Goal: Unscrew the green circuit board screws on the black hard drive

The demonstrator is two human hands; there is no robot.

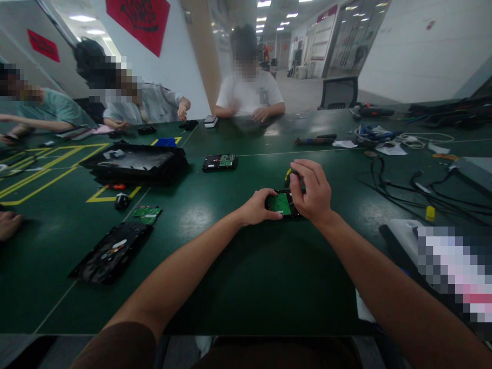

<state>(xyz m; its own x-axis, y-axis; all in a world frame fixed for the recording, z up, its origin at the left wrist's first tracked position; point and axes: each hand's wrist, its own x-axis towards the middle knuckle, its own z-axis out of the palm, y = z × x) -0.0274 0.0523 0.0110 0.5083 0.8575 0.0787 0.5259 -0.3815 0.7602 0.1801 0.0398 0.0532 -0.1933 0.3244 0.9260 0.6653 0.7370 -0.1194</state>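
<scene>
A small black hard drive (282,204) with a green circuit board on top lies on the dark green table (215,277), a little right of centre. My left hand (257,206) grips its left edge. My right hand (312,190) is curled over its right side, fingers closed on a dark tool with a yellow-and-black handle (289,176) held upright over the drive. The tool's tip is hidden behind my fingers.
Another hard drive (220,162) lies further back. An opened black drive (111,252), loose green boards (147,212) and a black tray (134,163) sit to the left. Cables (415,187) spread on the right. Three people sit across the table; another person's hand (8,224) rests at the left edge.
</scene>
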